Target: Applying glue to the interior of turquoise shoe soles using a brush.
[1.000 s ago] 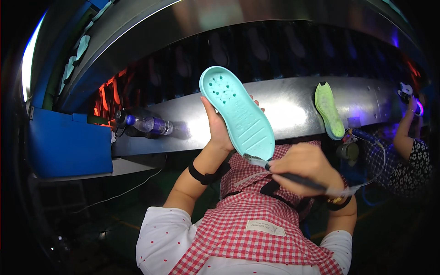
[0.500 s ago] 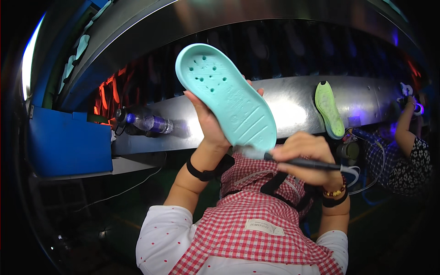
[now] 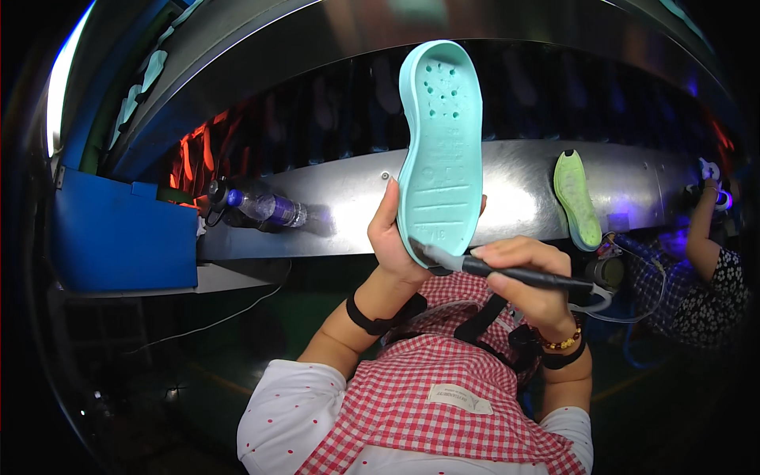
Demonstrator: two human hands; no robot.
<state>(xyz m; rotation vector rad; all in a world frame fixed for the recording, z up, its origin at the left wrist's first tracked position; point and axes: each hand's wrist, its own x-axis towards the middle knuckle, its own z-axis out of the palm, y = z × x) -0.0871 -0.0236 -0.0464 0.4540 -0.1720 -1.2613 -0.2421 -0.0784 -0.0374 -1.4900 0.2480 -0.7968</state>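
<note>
My left hand (image 3: 396, 241) grips a turquoise shoe sole (image 3: 443, 150) from below and behind, near its lower end. The sole stands almost upright with its inner face toward me, showing a raised rim, small holes at the top and cross ridges lower down. In my right hand (image 3: 534, 281) is a brush (image 3: 475, 265) with a black handle; a pale tube runs from its rear end. Its bristles touch or nearly touch the lower left rim of the sole. Most of my left fingers are hidden behind the sole.
A curved metal ledge (image 3: 348, 206) crosses behind. On it are a yellow-green sole (image 3: 576, 198) at right and a plastic bottle (image 3: 269, 208) at left. A blue box (image 3: 123, 229) stands far left. Another person's arm (image 3: 701, 229) is at far right, near a round container (image 3: 609, 273).
The turquoise sole has swung from a leftward tilt to nearly upright, moving right and up. The brush has gone from the lower end to the lower left rim.
</note>
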